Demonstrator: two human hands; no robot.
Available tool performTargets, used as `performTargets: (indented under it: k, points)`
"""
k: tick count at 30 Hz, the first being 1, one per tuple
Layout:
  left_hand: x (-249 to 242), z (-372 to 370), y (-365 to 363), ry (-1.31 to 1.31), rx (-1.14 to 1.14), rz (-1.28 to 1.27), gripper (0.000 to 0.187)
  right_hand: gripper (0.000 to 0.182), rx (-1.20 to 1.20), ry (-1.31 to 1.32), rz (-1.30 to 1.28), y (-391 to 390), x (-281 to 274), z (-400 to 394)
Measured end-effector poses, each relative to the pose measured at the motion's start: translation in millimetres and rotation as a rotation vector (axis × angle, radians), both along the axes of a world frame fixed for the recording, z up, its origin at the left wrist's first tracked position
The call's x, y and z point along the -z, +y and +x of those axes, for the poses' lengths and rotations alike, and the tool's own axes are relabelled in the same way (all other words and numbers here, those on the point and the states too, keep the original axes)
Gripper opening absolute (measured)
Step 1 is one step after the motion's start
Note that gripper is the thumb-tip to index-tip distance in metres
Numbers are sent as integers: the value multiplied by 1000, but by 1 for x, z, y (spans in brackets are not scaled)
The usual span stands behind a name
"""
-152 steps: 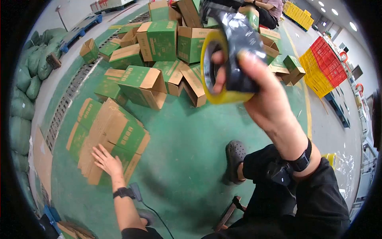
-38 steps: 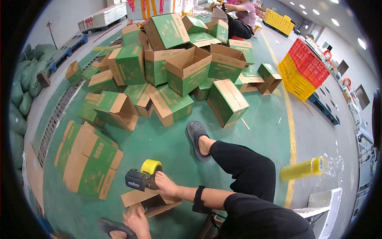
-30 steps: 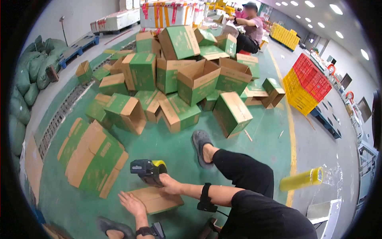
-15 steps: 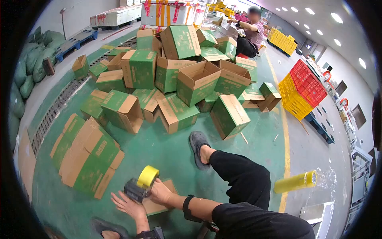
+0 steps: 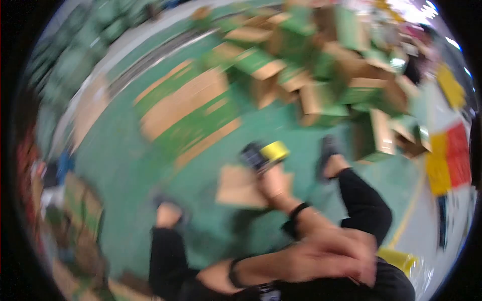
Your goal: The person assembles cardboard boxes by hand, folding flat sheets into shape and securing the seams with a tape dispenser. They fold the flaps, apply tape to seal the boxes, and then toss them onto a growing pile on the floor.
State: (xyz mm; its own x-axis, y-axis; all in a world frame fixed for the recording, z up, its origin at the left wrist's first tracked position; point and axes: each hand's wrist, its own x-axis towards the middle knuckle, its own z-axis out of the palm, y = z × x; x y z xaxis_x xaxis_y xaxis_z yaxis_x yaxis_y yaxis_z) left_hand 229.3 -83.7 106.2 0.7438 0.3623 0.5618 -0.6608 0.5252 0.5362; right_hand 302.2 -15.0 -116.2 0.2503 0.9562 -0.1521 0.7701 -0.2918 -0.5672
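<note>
My right hand [image 5: 273,181] is closed on a tape dispenser [image 5: 255,155] with a yellow roll of tape on it. Beneath it a brown cardboard box [image 5: 238,186] sits on the green floor between my feet; blur hides its details. My left arm crosses over my right forearm. My left hand [image 5: 341,255] is near my right thigh, its fingers curled together and smeared; anything in them cannot be made out.
Flattened green-and-brown cartons [image 5: 188,113] lie ahead to the left. Opened boxes [image 5: 321,103] are heaped beyond my right foot. A yellow roll [image 5: 399,260] stands at right, with yellow and red crates [image 5: 447,160] farther off. More cardboard [image 5: 80,215] lies at left.
The view has swung left. My left hand has gone from spread beside the tape dispenser to curled across my right forearm. The dispenser stays in my right hand, near the box.
</note>
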Motion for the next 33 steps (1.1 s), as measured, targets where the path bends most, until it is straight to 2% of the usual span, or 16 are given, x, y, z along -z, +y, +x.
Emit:
performTargets:
  k: [1,2,6,7,10,16,18,19,20,21,22,23,24,25,29,33]
  points:
    - [-13,6,-11,-139,287,-225,17,31,90,47,-169,2,8,-1]
    - [-18,11,-22,-288,453,-403,16,31,31,33,-26,-2,-29,-15]
    - [-18,31,-34,-568,802,-642,23,32,-131,-72,249,4,16,-13]
    - [-7,37,-37,-557,785,-596,24,26,-243,-151,540,10,67,3]
    - [-4,2,-19,-539,592,-525,24,26,-289,-198,635,10,78,9]
    - [3,4,-15,-544,558,-492,23,31,-249,-127,529,7,60,2]
    - [22,-12,-2,-183,283,-267,14,31,28,18,-4,0,-19,-30]
    - [31,-19,-9,-105,228,-440,11,25,-41,-155,-88,-2,-19,-31]
    - [38,-36,14,86,-228,-189,10,18,51,65,-113,3,35,-5]
    - [75,-56,5,539,-628,-140,10,28,62,286,-207,6,-32,-5]
    - [71,-56,20,752,-1002,-278,27,24,-171,-77,-65,4,6,-2]
    - [99,-71,39,1215,-1384,18,23,33,-173,-122,-41,0,-13,-2]
    - [152,-91,54,947,-1520,-326,20,41,-157,13,-44,-1,-32,2]
    - [185,-102,71,1263,-1749,-160,21,44,-238,-26,111,5,34,0]
    - [306,-113,101,1951,-1327,479,56,43,-314,54,490,-2,49,4]
    - [248,-78,93,2224,-1102,399,50,45,-301,132,569,1,38,4]
